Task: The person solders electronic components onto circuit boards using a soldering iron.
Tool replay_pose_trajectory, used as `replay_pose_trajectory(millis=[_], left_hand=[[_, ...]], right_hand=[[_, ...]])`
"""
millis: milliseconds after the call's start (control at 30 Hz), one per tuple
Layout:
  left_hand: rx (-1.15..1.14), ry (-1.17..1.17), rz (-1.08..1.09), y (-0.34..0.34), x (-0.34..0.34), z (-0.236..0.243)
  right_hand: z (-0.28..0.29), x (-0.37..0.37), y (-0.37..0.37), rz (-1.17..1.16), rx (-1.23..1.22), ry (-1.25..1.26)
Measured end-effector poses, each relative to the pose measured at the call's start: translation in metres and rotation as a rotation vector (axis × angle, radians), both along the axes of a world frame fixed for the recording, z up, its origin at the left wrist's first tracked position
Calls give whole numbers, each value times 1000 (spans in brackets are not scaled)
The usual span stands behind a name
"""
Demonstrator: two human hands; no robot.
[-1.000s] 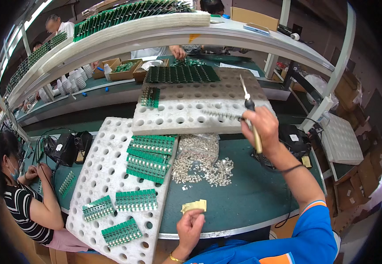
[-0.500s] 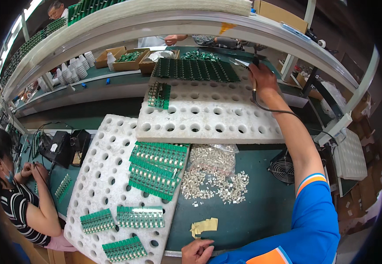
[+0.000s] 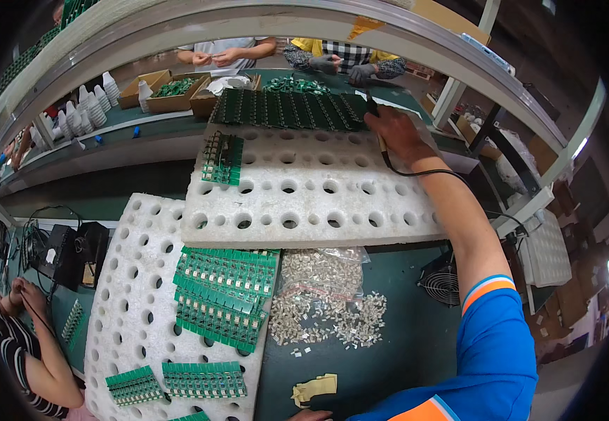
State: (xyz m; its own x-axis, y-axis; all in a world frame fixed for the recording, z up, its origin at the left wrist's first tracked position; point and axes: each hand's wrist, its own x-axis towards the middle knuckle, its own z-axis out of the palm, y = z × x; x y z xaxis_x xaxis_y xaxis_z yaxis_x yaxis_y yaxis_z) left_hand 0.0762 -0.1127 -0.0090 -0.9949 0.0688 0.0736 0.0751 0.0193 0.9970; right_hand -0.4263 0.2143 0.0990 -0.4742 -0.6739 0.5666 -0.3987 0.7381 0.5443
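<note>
My right hand (image 3: 389, 128) grips a soldering iron (image 3: 373, 111) with a black cord, at the right end of a row of dark green circuit-board strips (image 3: 287, 109) on the upper foam tray (image 3: 308, 203). A smaller green board strip (image 3: 224, 154) lies left on that tray. My left hand (image 3: 311, 414) barely shows at the bottom edge, below a crumpled yellow sponge or cloth (image 3: 315, 386); its fingers are mostly cut off.
Several board strips (image 3: 220, 295) lie on the lower foam tray (image 3: 125, 302). Small pale components (image 3: 322, 281) are bagged and heaped beside it. A black fan (image 3: 439, 284) stands right. A co-worker (image 3: 45, 365) sits left; others' hands (image 3: 329, 63) show behind the metal shelf frame (image 3: 297, 38).
My right hand has reached forward to the dark boards with the iron and is now slightly lower and left than half a second ago. My left hand has dropped mostly out of view.
</note>
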Motion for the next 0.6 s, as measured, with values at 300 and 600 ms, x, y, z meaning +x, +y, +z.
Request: replay_pose_trajectory(millis=[300,600], left_hand=[[-22,84,16,1,3,-1],[-4,-69,152,3,7,-3]], right_hand=[[7,23,-11,-84,-11,-223],[43,88,-2,24,16,-183]])
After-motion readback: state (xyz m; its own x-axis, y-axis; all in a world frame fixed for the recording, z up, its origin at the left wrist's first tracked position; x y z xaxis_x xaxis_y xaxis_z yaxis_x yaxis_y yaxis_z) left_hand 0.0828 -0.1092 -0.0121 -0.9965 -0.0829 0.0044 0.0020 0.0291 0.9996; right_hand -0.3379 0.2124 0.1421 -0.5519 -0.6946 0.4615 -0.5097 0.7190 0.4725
